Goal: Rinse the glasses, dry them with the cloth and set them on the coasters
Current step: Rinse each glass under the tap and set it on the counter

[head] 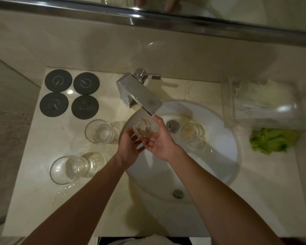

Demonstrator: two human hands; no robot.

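Note:
I hold a clear glass [142,129] over the white sink [224,156], just below the spout of the chrome tap [140,92]. My left hand [129,147] grips it from the left and my right hand [159,140] cups it from the right. A second glass [193,132] stands in the basin by the drain. Two more glasses [99,131] [69,169] stand on the counter left of the sink. Several dark round coasters [69,94] lie at the back left, all bare. A green cloth [272,140] lies crumpled on the counter at the right.
The beige marble counter [42,200] looks wet around the two left glasses. A clear plastic holder with white items [261,101] stands at the back right. A mirror edge [148,15] runs along the wall behind the tap.

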